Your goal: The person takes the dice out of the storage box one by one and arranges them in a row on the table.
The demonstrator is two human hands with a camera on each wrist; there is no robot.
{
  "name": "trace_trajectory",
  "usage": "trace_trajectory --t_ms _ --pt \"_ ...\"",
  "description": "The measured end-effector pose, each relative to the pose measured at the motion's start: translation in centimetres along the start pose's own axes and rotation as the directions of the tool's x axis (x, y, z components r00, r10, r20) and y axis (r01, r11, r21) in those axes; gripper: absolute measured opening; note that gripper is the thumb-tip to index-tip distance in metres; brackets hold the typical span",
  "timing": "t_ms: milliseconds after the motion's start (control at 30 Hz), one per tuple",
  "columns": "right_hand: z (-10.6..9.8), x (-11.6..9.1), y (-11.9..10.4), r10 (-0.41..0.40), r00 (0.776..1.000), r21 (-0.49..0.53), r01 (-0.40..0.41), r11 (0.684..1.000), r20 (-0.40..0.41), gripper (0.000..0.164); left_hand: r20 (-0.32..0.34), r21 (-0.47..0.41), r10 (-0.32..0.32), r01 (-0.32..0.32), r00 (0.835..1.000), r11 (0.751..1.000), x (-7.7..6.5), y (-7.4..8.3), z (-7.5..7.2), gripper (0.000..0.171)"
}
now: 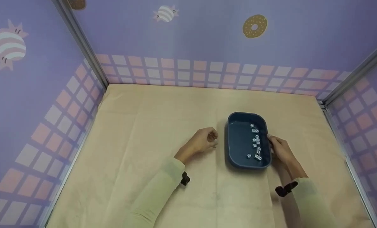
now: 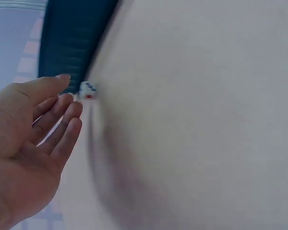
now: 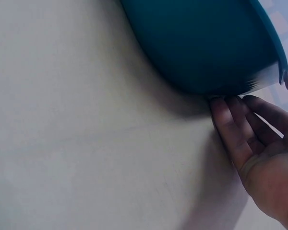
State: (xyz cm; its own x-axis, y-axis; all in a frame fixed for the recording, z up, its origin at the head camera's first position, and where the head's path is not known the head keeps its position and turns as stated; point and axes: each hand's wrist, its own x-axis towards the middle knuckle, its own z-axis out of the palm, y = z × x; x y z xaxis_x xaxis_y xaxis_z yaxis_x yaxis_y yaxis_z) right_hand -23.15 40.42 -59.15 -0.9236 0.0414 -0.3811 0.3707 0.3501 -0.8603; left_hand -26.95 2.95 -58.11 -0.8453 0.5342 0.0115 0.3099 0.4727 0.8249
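A dark blue rectangular tray (image 1: 241, 139) with rounded corners holds several small white dice (image 1: 257, 141), mostly gathered along its right side. My right hand (image 1: 282, 148) grips the tray's right side. In the right wrist view its fingers (image 3: 233, 127) press the tray's underside while the thumb is at the rim. My left hand (image 1: 204, 140) is just left of the tray, fingers loosely bent. In the left wrist view, one white die (image 2: 88, 90) with blue and red pips appears just beyond the left fingertips, close to the tray wall (image 2: 69, 43); whether they touch it is unclear.
A beige cloth (image 1: 163, 117) covers the table. Purple patterned panels (image 1: 191, 38) stand at the back, left and right, joined by grey metal posts (image 1: 80, 41). Dark wrist bands (image 1: 185, 179) sit at both sleeves.
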Motion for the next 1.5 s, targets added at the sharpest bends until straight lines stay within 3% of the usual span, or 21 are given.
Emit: trace_trajectory --t_ms 200,367,500,733,1100,1500 --pt "0.1 0.0 0.7 -0.012 1.0 0.006 0.012 1.0 -0.016 0.079 -0.028 0.043 0.116 -0.115 0.993 0.992 0.3 3.5 -0.4 0.034" --pt "0.1 -0.2 0.6 -0.013 1.0 0.044 0.014 0.999 -0.023 0.079 -0.002 0.122 0.202 -0.201 0.979 0.972 0.7 6.2 0.9 0.04" --pt "0.2 0.0 0.6 -0.025 0.999 0.032 0.026 0.999 -0.024 0.079 -0.007 0.167 0.221 -0.217 0.975 0.962 1.1 7.3 2.4 0.042" --pt "0.5 0.2 0.3 0.008 1.0 0.05 -0.008 0.999 0.0 0.075 0.061 0.214 0.215 -0.223 0.975 0.951 2.0 7.9 4.9 0.045" --pt "0.5 -2.3 -2.8 0.009 1.0 0.094 -0.011 0.996 0.027 0.068 0.206 0.27 0.197 -0.249 0.958 0.93 4.0 8.2 7.0 0.052" --pt "0.5 -2.2 -2.8 0.017 1.0 0.023 -0.017 1.0 0.016 0.069 0.204 0.395 0.13 -0.204 0.97 0.896 4.5 8.1 7.8 0.048"
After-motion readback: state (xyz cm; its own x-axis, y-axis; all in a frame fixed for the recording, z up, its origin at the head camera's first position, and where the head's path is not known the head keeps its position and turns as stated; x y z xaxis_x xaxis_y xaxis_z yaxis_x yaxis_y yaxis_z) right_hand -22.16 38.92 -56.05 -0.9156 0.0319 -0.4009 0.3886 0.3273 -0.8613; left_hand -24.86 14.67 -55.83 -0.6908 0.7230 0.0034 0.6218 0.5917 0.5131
